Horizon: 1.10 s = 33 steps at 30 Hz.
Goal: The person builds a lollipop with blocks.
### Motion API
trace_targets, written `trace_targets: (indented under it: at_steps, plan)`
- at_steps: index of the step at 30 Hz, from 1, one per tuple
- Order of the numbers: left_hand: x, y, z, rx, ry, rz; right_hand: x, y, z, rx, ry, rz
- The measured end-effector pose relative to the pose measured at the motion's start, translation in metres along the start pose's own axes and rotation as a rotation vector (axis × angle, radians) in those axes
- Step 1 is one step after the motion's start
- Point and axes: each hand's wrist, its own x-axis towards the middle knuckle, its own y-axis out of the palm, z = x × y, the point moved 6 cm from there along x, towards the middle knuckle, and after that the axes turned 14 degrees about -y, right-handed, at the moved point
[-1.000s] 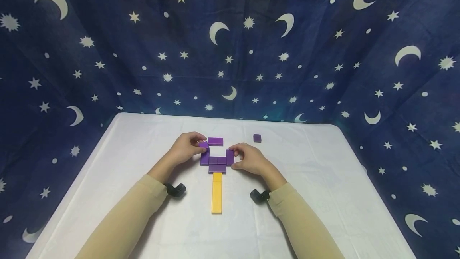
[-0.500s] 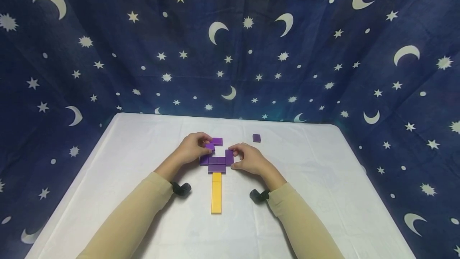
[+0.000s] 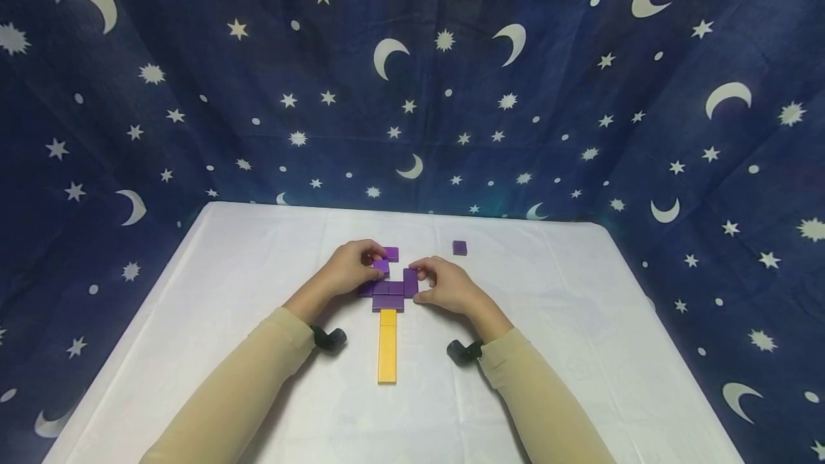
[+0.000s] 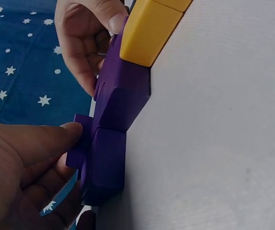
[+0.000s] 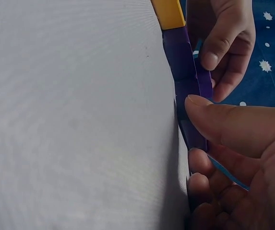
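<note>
My left hand [image 3: 348, 266] pinches a small purple block [image 3: 383, 266] between thumb and fingers, over the inside of a purple block arrangement. The left wrist view shows this block [image 4: 76, 157] raised above the others. My right hand [image 3: 450, 283] holds the upright-lying purple block [image 3: 410, 283] on the arrangement's right side, thumb at its near end and fingers by its far end. Two purple squares [image 3: 389, 288] lie between the side blocks, above a wide purple block [image 3: 388, 302]. The left side block [image 3: 365, 291] is partly hidden by my left hand.
A yellow strip [image 3: 387, 349] runs toward me from the wide block. Behind my left hand lies a purple rectangular block [image 3: 392, 253], partly covered. One loose purple square [image 3: 460, 248] sits farther right on the white-covered table [image 3: 580, 349]. A starry dark-blue curtain hangs behind.
My left hand has moved right with the small purple block, from over the left side block to the inside of the arrangement. The right hand stays on its block.
</note>
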Motion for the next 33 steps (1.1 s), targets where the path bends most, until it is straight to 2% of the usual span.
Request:
trace_targets:
  at_steps: [13,20,33]
  plan:
    - [-0.0015,0.005,0.0003,0.044,0.034,0.006,0.0,-0.0004,0.001,-0.004,0.011,0.006]
    - [-0.0017,0.0062,0.0012,0.039,0.057,0.01,0.0005,0.0001,-0.0002,-0.009,0.005,0.003]
    - [-0.0025,0.0052,0.0029,0.053,0.052,0.001,-0.0001,0.0,0.0009,0.003,0.01,0.002]
